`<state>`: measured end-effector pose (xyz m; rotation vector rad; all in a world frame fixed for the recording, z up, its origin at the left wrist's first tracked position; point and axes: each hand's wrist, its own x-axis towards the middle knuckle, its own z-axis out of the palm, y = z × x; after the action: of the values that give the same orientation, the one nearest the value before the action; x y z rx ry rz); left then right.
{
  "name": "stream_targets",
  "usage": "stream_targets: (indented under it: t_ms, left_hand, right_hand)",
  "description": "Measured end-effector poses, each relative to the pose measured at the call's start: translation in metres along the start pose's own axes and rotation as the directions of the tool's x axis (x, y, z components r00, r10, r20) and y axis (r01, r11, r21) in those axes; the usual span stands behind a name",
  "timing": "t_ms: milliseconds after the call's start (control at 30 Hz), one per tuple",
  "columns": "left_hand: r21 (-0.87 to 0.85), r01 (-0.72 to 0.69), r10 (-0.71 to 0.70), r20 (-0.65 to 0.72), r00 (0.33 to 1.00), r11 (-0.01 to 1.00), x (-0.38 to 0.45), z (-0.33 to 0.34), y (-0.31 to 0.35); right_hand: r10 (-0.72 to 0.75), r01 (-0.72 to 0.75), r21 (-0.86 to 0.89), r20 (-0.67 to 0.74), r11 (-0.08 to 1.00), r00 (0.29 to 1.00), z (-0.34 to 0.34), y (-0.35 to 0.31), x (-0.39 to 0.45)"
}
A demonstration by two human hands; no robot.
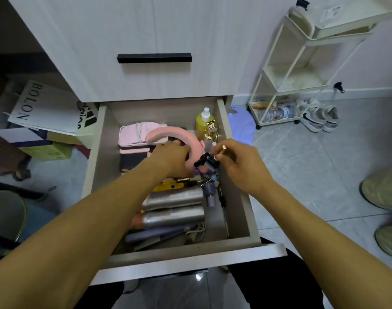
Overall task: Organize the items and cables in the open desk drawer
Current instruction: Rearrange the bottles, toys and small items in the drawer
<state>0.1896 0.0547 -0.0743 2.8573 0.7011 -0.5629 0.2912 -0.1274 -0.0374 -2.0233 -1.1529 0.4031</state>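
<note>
Nearest the person, at the front of the open drawer [242,197], a pale coiled cable [196,231] lies loose beside purple tube-like items [159,235], and just behind them two silver bottles [175,206] lie on their sides, long axes running left to right across the drawer. Farther in, both hands work over the middle of the drawer. The right hand [239,163] pinches a small gold-capped tube [220,150] between its fingertips, and a cluster of small dark pieces [205,160] sits just under those fingers; whether it holds them too cannot be told. The left hand [171,160] reaches in palm down, fingers curled over the lower end of a pink curved headband [179,136], seemingly gripping it. The headband arcs from the left hand up and back toward the left, over a pink case [134,134]. Beyond the right hand, a yellow bottle [205,123] stands upright in the far right corner. Judging from this, the small loose things lie directly between the hands, nearer the right, so that hand is better placed to gather them.
</note>
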Motion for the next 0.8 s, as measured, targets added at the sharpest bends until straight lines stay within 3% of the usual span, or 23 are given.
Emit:
stream_targets:
  t_ms: [100,200,267,367,467,533,600,633,800]
  left_hand:
    - [-0.001,0.064,-0.064,0.049,0.997,0.998,0.004,0.007,0.004]
    - [-0.032,0.050,-0.053,-0.121,0.991,0.998,-0.012,0.011,-0.003]
    - [-0.109,0.026,-0.047,-0.202,0.978,0.994,-0.034,0.003,-0.008]
    - [-0.314,0.024,-0.089,-0.194,0.977,0.949,-0.078,-0.017,-0.016]
    - [-0.595,0.041,-0.169,-0.161,0.972,0.802,-0.125,-0.027,-0.020]
    - [-0.777,0.092,-0.231,-0.070,0.971,0.623,-0.150,-0.024,-0.016]
    - [-0.881,0.176,-0.311,0.035,0.950,0.438,-0.169,-0.011,-0.013]
    - [-0.887,0.211,-0.335,0.068,0.940,0.411,-0.175,-0.004,-0.012]
    - [-0.643,0.318,-0.280,0.164,0.946,0.697,-0.197,0.017,-0.017]
  right_hand:
    - [-0.002,0.001,-0.010,-0.028,1.000,1.000,0.001,0.007,0.001]
    - [0.012,-0.011,0.015,-0.033,1.000,0.999,0.003,0.007,-0.001]
    - [0.022,-0.019,0.056,-0.047,0.998,0.999,0.001,0.003,-0.005]
    - [0.045,-0.034,0.129,-0.080,0.991,0.996,0.001,-0.006,-0.013]
    - [0.042,-0.028,0.187,-0.072,0.982,0.996,0.005,-0.022,-0.024]
    - [0.022,-0.008,0.198,-0.071,0.980,0.997,0.010,-0.033,-0.030]
    - [0.007,0.005,0.213,-0.056,0.977,0.998,0.018,-0.047,-0.037]
    - [0.004,0.006,0.213,-0.046,0.977,0.999,0.021,-0.053,-0.041]
    - [0.005,0.000,0.191,-0.023,0.982,1.000,0.031,-0.069,-0.056]
